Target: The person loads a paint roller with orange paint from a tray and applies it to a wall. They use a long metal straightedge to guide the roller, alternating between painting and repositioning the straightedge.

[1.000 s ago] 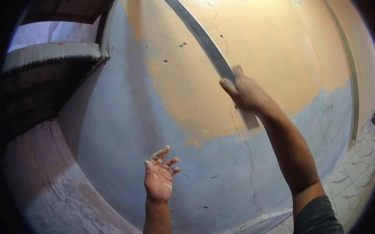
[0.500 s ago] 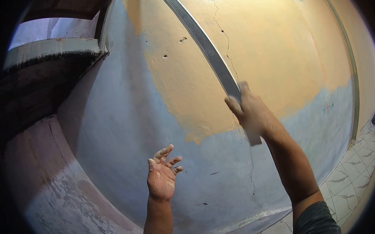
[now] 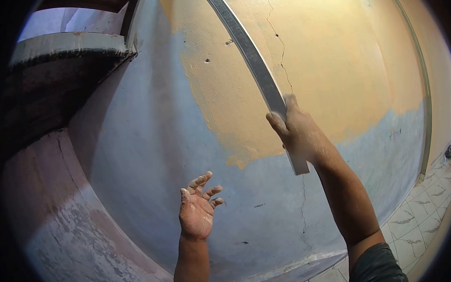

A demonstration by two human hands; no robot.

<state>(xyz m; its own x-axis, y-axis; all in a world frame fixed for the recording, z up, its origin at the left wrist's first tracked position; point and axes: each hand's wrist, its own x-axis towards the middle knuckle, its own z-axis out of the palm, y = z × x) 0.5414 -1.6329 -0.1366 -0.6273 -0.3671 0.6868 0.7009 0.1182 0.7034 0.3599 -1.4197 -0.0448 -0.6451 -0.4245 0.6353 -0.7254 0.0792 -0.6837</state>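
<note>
My right hand (image 3: 301,129) grips the lower part of a long, dark grey straightedge (image 3: 251,55) with a pale edge. The bar runs up and to the left against the wall (image 3: 332,60), past the top of the view. Its lower end sticks out below my palm. To its right, a thin crack (image 3: 283,56) zigzags down the wall and reappears beneath the bar. My left hand (image 3: 197,209) is raised lower down, palm up, with curved, spread fingers and nothing in it. Whitish dust coats its fingertips.
The wall is yellow above and bluish grey below, with small holes (image 3: 207,60). A dark-bottomed shelf slab (image 3: 70,46) juts out at the left. A pipe or trim strip (image 3: 421,63) runs down the right side. Marble-patterned floor tiles (image 3: 413,232) show at lower right.
The straightedge has shifted left across the wall and stands steeper, now partly covering one hole. My left hand has barely moved. The view has turned slightly.
</note>
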